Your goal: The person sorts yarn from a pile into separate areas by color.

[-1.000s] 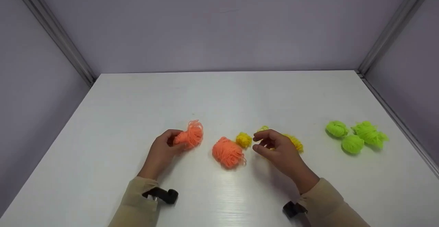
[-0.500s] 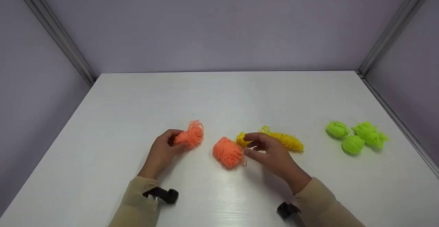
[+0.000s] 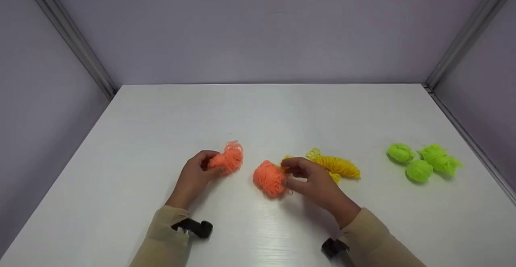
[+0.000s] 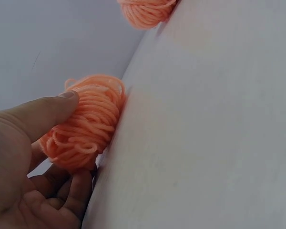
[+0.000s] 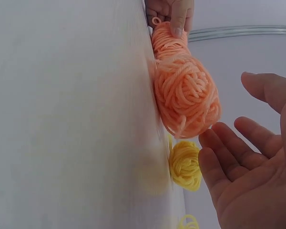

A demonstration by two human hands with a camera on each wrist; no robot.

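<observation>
A: Right wrist view: the fingers (image 5: 229, 152) of the right hand (image 3: 310, 180) are spread and gently bent, cupped just beside an orange yarn ball (image 5: 186, 95) on the white table (image 3: 258, 109). They hold nothing; whether a fingertip brushes the strands cannot be told.

B: And a second ago?

A: That hand hovered farther right, over the yellow yarn. It has slid left, so the long yellow skein (image 3: 335, 165) now lies uncovered behind it, while the small yellow ball (image 5: 185, 164) is mostly hidden in the head view and shows only from the wrist.

B: The other hand?

A: The left wrist view shows the thumb and curled fingers (image 4: 43, 112) of the left hand (image 3: 195, 176) pinching a loose orange yarn bundle (image 4: 83, 124) resting on the table. That grip and spot match the earlier frames.

B: How do the two orange pieces sit?

A: Apart, with bare tabletop between them: the bundle left of centre, the ball near the middle, both toward the front edge.

B: Beyond the hands?

A: Three lime green yarn balls (image 3: 423, 160) cluster well apart at the right, unmoved. Beige sleeves (image 3: 169, 234) cover both forearms, each with a black wrist mount (image 3: 195, 227). Lilac walls (image 3: 258, 29) enclose the table.
</observation>
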